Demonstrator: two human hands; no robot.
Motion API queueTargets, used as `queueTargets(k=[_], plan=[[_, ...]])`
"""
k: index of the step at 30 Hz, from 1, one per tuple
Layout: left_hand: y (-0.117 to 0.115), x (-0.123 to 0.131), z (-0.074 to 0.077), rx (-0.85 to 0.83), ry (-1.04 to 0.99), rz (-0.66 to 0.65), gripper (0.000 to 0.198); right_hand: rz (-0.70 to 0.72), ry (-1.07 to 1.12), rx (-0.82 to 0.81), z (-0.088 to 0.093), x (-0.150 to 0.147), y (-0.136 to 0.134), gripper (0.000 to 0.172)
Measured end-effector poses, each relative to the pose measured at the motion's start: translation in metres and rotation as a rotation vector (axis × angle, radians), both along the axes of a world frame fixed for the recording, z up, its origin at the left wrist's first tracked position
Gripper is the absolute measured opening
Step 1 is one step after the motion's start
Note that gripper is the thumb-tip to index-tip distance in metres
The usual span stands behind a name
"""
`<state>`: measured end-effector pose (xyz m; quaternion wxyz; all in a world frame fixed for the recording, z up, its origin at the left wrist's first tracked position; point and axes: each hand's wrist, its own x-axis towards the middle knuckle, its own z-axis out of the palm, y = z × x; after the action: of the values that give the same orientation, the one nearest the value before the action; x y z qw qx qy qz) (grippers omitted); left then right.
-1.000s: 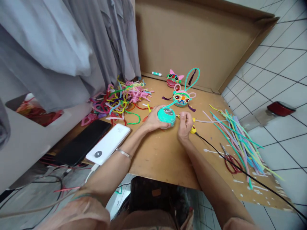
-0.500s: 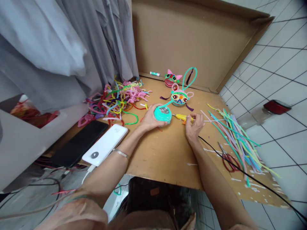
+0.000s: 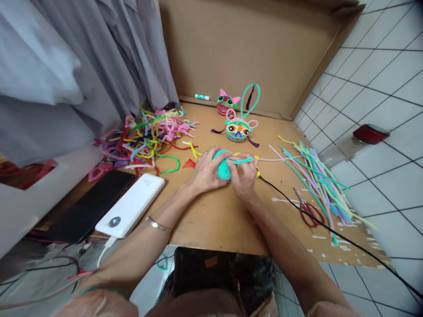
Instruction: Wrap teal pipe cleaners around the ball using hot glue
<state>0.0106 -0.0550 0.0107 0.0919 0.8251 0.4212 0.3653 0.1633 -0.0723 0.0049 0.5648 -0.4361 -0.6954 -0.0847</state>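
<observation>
A turquoise round piece (image 3: 224, 169) wrapped in fuzzy stem is held in my left hand (image 3: 207, 171), whose fingers curl round its left side. My right hand (image 3: 243, 178) pinches the loose turquoise stem (image 3: 243, 161) at the piece's right side. Behind my right hand lies a yellow tool, mostly hidden, its yellow end (image 3: 258, 173) showing where a black cable (image 3: 280, 192) starts. Beyond my hands stand a decorated animal head (image 3: 238, 129) with a turquoise loop and purple tassels, and a smaller one (image 3: 226, 104) with pink ears.
Tangled coloured stems (image 3: 155, 132) lie at the left, straight stems (image 3: 317, 176) at the right beside red-handled scissors (image 3: 310, 213). A white power bank (image 3: 132, 204) and black phone (image 3: 90, 204) are near my left forearm. A glue stick (image 3: 202, 97) lies at the back.
My right hand has let go of the yellow tool, moved left to the turquoise piece and taken the loose stem. The stem now points right instead of up. The view has shifted slightly.
</observation>
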Motion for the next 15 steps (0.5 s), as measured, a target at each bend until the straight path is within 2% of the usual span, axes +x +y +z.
queueTargets(k=[8, 15], plan=[[0.005, -0.001, -0.002, -0.023, 0.006, -0.022, 0.074, 0.052, 0.392, -0.216, -0.003, 0.002, 0.015, 0.027], [0.010, -0.004, -0.001, -0.119, -0.139, -0.019, 0.080, 0.158, 0.451, -0.277, 0.007, -0.017, 0.029, 0.036]])
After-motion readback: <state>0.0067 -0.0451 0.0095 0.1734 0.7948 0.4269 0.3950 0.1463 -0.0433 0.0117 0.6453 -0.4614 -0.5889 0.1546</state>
